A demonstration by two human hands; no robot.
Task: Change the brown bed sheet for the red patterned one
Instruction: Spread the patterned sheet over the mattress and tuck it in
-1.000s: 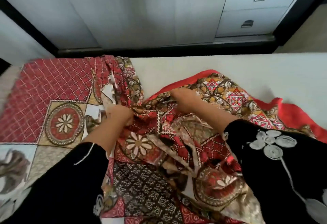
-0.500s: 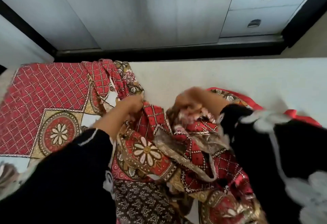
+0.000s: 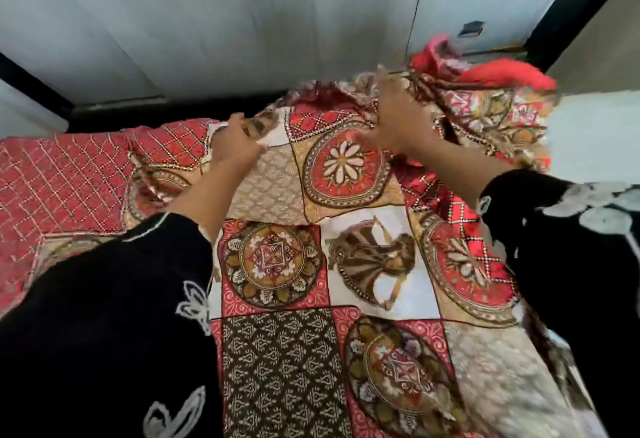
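Two hands are on the red patterned sheet (image 3: 346,167), and from my remote seat the risks all sit on the far right. The sheet lies flat over the left and near parts of the bed, while its far right portion is a loose bunch (image 3: 485,102) heaped at the far edge, with bare mattress (image 3: 588,133) showing to the right of it. No brown sheet is in view.

My left hand (image 3: 235,143) has its fingers curled, pinching a fold of the sheet near the far edge. My right hand (image 3: 398,119) is blurred; its fingers look straight and spread against the bunch, the thumb out to the left. I cannot be sure any of them grips cloth.

My worry is that a push from an open right hand gives little control. The bunch could slide past the far edge, into the gap by the wardrobe (image 3: 242,22), or land doubled over on itself, leaving the right side of the mattress uncovered. If my left hand pulls while pinching its fold, the flat left portion could drag and crease, throwing the pattern squares askew. The cloth looks thin and slippery, so it may pile up again instead of spreading. My wide black sleeves (image 3: 104,299) rest on the near part and could catch it and tug it out of line.
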